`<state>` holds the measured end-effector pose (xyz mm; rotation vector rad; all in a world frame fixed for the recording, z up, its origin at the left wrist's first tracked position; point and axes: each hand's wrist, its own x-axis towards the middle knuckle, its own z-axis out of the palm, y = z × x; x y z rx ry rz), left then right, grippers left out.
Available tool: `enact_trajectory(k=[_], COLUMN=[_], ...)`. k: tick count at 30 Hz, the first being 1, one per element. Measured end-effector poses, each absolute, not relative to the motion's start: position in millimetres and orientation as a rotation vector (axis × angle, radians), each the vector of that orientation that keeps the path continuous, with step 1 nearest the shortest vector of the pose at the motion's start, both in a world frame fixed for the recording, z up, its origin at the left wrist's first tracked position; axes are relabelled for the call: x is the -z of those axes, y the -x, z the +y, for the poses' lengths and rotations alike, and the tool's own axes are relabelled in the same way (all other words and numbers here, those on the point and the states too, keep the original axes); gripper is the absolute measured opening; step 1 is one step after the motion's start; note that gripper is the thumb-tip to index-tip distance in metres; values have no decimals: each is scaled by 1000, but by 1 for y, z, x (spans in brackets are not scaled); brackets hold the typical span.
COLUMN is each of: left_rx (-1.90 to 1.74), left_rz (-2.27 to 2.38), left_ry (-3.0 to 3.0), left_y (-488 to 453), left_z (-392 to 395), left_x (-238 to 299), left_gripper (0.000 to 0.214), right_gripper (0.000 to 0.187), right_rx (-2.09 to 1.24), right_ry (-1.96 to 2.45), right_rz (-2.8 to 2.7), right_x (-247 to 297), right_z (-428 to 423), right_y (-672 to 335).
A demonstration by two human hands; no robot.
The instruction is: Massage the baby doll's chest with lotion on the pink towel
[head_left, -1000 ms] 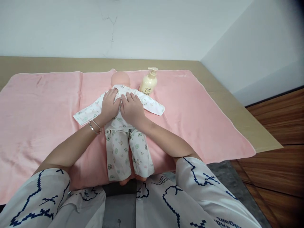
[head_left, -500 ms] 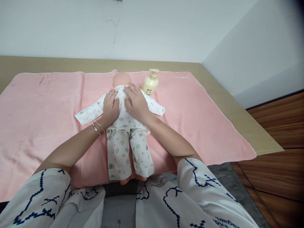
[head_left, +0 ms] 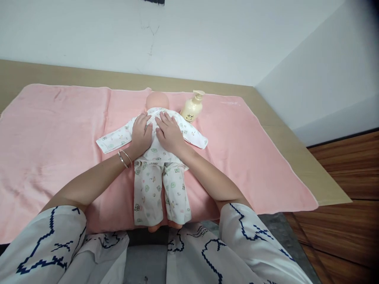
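A baby doll lies face down, its bald head pointing away from me and its feet towards me. It wears a white printed top with long sleeves spread to both sides, and matching trousers. Flat on the left part of the doll's back rests my left hand, fingers extended, two bangles on the wrist. My right hand lies on the right part of the back with its fingers spread. Neither hand grips anything. Beyond the right sleeve stands a pale yellow pump bottle.
A pink blanket is spread under the doll over a light wooden tabletop. A white wall rises behind the table. Wood-grain panels stand at the lower right.
My right hand has slid slightly down and outward from near the doll's neck. My left hand stays on the back. The whole view has tilted a little.
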<state>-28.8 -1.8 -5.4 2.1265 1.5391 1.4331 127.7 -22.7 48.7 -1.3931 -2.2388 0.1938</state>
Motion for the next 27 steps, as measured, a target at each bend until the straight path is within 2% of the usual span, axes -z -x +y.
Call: enact_trajectory(k=[6,12,19,21,24,27], left_rx=[-1436,-1272,-1131,-1171,-1223,-1153], left_rz=[1520,1592,1405,1234,995,757], left_ry=[-2141,-2326,-2344,-2169,-1605,-940], left_y=[29,28,15,2,-23,-47], left_z=[-2,-9,-44,-47,-34,-1], left_x=[4,-5,-38,-53,-79,-103], left_gripper=[42,45,54,53,52,63], right_gripper=[53,52,48,48,55,66], right_rx=[-118,-151,-355,-314,-196,-144], right_ry=[1356,1404,1191,1152,1244,1403], right_rz=[-2185,-2340,-2201,-2082,-1896,-1811], right_x=[-51,-53,-97,-107,-114,-109], right_z=[-27,-29,-44,-42,-28,-8], right_y=[-126,-119,-141,-154,-175,-191])
